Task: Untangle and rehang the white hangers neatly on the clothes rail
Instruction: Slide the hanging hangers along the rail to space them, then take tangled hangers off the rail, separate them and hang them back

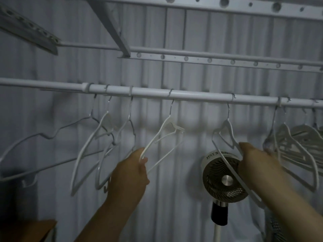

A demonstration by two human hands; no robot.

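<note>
Rail: the white clothes rail (pixel 192 96) runs across at head height, with hangers hooked on all along it.
Left hand (pixel 132 172): thumb and fingers are curled round the lower corner of the centre hanger (pixel 155 137), which is hooked on the rail and tilted towards me.
Right hand (pixel 253 161): wrapped round the sloping arm of the next hanger (pixel 227 123), also hooked on. My fingertips are hidden behind the hand, so I cannot tell how tightly they close.
Spacing: these two hang well apart and free of each other.
Still tangled: the left cluster (pixel 108 135) has arms crossing. The right bunch (pixel 297 145) is packed together just beside my right hand.
Step, my reading: squaring these two so they hang flat.
Method: turn each from its low end until it faces along the rail, let the hook settle, then ease my grip off slowly.
Caution: a sideways pull could slide a hook into the right bunch.
Behind: a fan (pixel 216 172) on a stand, clear of the swing as far as I can see.
</note>
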